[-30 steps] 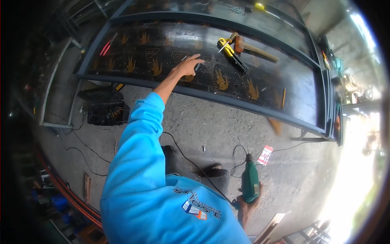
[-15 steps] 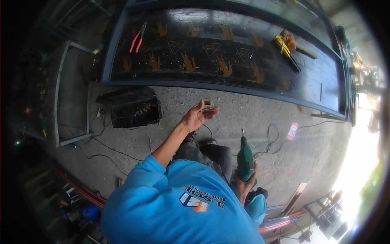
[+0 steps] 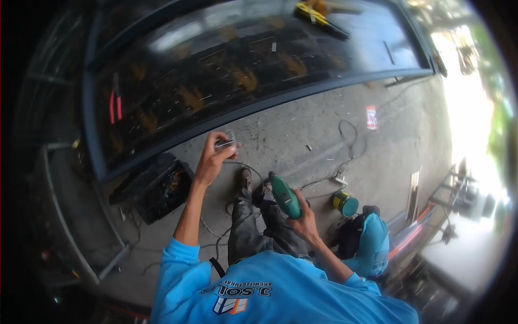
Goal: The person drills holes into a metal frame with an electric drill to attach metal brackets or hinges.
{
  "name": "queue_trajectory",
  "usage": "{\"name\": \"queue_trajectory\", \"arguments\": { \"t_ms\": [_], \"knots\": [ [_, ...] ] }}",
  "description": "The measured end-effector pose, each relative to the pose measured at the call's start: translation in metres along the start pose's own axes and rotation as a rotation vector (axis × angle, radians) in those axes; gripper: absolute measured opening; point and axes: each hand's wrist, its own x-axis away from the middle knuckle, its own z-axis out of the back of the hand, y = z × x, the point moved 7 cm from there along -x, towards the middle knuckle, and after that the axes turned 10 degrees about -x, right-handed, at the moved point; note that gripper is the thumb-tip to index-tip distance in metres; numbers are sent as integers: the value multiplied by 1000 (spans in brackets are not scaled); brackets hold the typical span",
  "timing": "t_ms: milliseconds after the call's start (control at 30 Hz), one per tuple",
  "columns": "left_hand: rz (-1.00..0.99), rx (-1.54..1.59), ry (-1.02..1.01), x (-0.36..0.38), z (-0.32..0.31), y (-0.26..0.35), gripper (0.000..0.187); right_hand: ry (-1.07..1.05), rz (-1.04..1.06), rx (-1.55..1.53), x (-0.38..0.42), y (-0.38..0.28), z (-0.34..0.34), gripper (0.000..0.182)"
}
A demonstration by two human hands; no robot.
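- Your left hand [image 3: 216, 156] is raised in front of you, fingers pinched narrow on a small metal piece [image 3: 225, 143]; it is too small to tell whether it is a bit or a fastener.
- Your right hand [image 3: 305, 218] is wrapped tight around the grip of the green drill [image 3: 285, 196], held low beside your knee with its nose pointing up and away from you towards the panel.
- The piece and the drill are near each other but apart; nothing sits in the drill's nose as far as the picture shows.
- By my reading, the step in hand is bringing the piece to the drill, or readying it for the panel. The next move calls for lining the two up squarely while you keep the pinch firm, since a piece that small drops easily onto the floor [image 3: 324, 129].
- The drill's cord [image 3: 345, 135] loops across the floor ahead of your shoes; mind it as you shift.
- A small yellow-and-teal can [image 3: 345, 203] stands on the floor just right of the drill.
- A black crate [image 3: 162, 189] lies on the floor to your left, near the panel's near edge.
- The dark panel [image 3: 226, 70] in its grey frame spans the far side; red pliers [image 3: 115, 105] rest at its left end, a yellow tool [image 3: 318, 16] at its far right corner.
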Motion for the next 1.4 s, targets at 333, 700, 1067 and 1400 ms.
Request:
{"name": "queue_trajectory", "arguments": {
  "t_ms": [333, 700, 1067, 1400],
  "knots": [
    [-451, -654, 149, -49, -2, 37, 33, -163, 292, 607, -184, 159, -89, 83],
    [-923, -554, 250, -62, 46, 51, 48, 364, 572, 956, -491, 395, -230, 61],
    [-1355, -802, 367, -42, 11, 36, 46, -302, 165, 1095, -557, 397, -217, 53],
    [-1190, -1010, 299, -44, -8, -56, 45, 190, 1888, 43, -201, -57, -93, 76]
  ]
}}
